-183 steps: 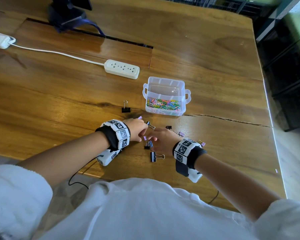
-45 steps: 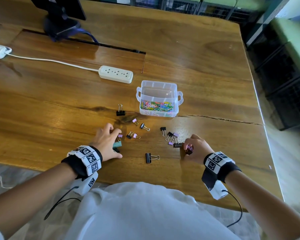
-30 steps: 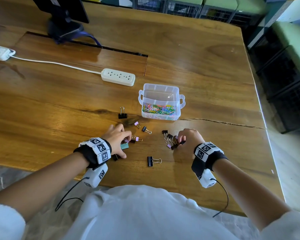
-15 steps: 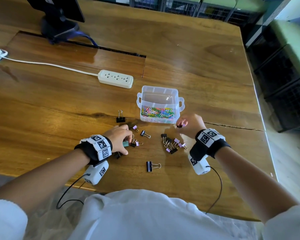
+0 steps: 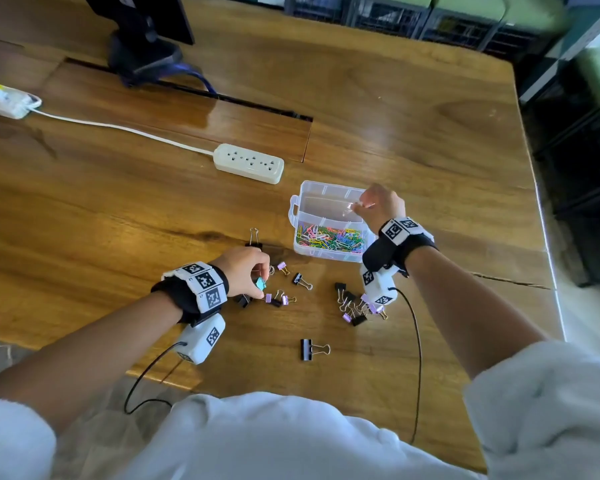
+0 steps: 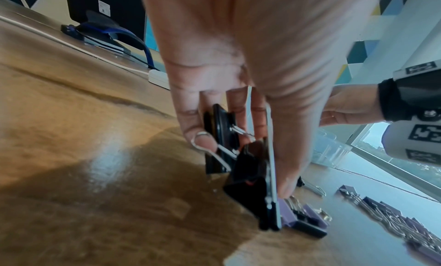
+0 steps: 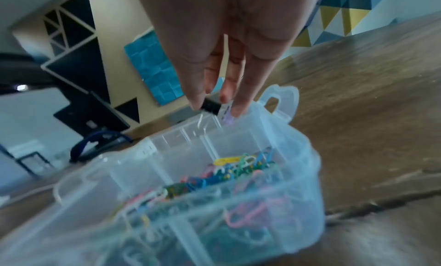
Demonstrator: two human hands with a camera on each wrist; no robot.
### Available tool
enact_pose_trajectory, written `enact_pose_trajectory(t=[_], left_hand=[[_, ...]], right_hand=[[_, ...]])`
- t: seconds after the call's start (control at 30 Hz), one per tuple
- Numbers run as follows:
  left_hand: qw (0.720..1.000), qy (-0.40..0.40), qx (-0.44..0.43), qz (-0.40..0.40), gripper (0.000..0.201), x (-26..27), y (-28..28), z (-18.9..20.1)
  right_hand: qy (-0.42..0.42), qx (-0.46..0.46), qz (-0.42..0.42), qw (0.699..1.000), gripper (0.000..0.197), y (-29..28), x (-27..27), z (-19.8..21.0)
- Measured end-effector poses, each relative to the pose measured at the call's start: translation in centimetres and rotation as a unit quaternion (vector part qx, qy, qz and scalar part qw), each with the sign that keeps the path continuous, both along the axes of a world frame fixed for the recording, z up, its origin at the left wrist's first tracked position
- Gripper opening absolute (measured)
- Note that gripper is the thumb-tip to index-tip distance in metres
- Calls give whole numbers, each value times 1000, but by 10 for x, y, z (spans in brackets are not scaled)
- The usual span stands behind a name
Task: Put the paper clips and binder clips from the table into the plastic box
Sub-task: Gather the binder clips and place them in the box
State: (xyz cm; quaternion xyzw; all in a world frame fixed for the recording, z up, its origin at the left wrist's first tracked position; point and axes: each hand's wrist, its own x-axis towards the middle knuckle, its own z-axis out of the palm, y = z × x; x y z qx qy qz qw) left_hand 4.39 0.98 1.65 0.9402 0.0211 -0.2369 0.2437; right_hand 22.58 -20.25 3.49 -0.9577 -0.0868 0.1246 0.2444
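Hovering over the far compartment of the clear plastic box (image 5: pixel 328 216), the right hand (image 5: pixel 378 204) pinches small binder clips – a black one (image 7: pixel 211 106) and a lilac one (image 7: pixel 228 117) – between downward-pointing fingertips, just above the rim. The near compartment holds a heap of multicoloured paper clips (image 5: pixel 329 238). The left hand (image 5: pixel 244 270) sits low at the wooden table (image 5: pixel 413 140), left of the box, fingers curled round several clips: black ones in the palm per the wrist view, a teal one (image 5: pixel 260 283) showing from the head view. Loose clips lie nr it, a black-and-lilac cluster (image 5: pixel 355 304) lies under the right wrist, and one larger black clip (image 5: pixel 312 349) lies apart, nearer the person. A white power strip (image 5: pixel 248 163) lies beyond the box.
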Motion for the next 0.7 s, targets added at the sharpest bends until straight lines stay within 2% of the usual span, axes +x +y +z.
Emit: enact_pose_trajectory(t=[0.1, 0.27, 0.47, 0.7], left_hand=[[1000, 4, -2, 4, 23, 3, 0, 1], [1000, -8, -11, 8, 24, 12, 1, 8], [998, -48, -47, 12, 23, 27, -3, 31], [990, -123, -63, -33, 24, 58, -23, 56]], right_hand=[[37, -78, 80, 993, 19, 3, -6, -8], [45, -93, 148, 984, 26, -3, -22, -14], [46, -45, 159, 985, 25, -24, -48, -12], [29, -14, 152, 988, 22, -38, -74, -13]])
